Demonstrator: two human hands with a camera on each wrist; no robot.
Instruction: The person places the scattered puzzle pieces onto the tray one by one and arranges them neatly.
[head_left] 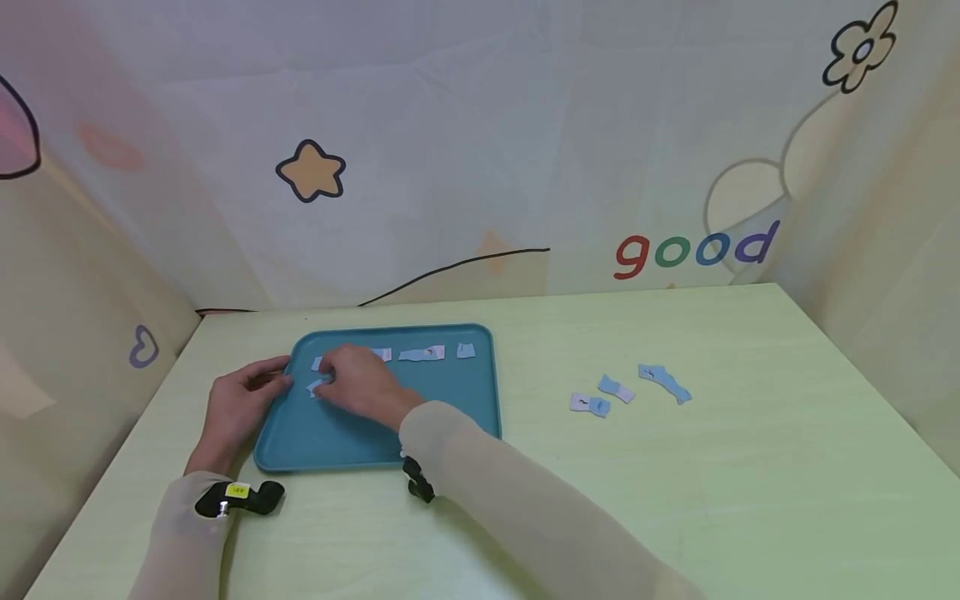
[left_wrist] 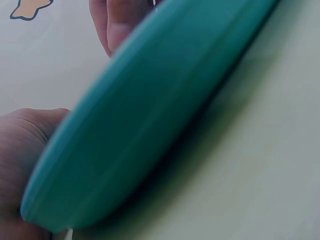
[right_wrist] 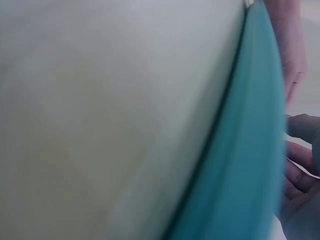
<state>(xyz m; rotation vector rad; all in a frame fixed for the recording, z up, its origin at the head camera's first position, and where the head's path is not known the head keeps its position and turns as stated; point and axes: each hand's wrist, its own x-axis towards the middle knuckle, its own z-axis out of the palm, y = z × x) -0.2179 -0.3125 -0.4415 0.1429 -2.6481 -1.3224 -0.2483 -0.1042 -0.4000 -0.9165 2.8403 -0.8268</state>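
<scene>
A teal tray (head_left: 450, 417) lies on the left part of the table. My left hand (head_left: 238, 408) rests at its left rim, thumb and fingertips touching the edge. Over the tray's left half, my right hand (head_left: 363, 385) pinches a small blue paper strip (head_left: 313, 388) against the tray floor; most of that strip is hidden by the fingers. Above it runs a row of pale blue and lilac paper strips, among them a long strip (head_left: 422, 354) and a short piece (head_left: 466, 351). The wrist views show mainly the tray's side wall (left_wrist: 125, 120), with parts of the hands beyond it.
On the pale table (head_left: 750, 483), right of the tray, lie three more paper strips: a lilac-and-blue strip (head_left: 590, 404), a short strip (head_left: 617, 388) and a longer bent strip (head_left: 664, 382). A printed curtain (head_left: 465, 150) hangs behind the table.
</scene>
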